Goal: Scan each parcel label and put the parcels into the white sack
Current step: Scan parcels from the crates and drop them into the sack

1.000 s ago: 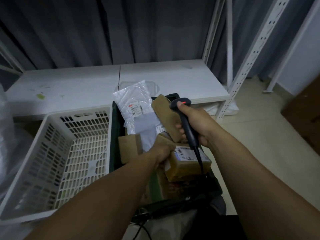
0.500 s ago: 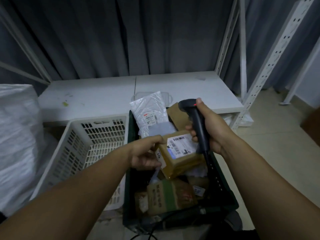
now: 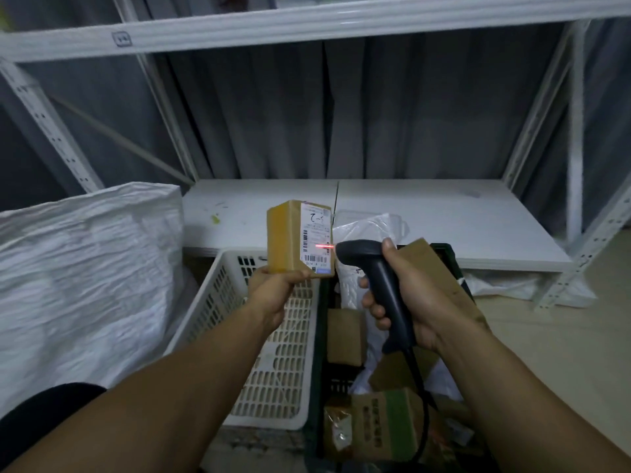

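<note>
brown parcel [image 3: 285, 237] pinched at its bottom edge by left fingers [image 3: 296, 275], right fingers [image 3: 373, 302] clench scanner [image 3: 384, 278]

Dim, bluish cast, soft focus, wide-angle bend at edges, red laser glare

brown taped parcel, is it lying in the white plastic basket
No, the left hand holds the brown taped parcel up, clear of the white plastic basket.
</note>
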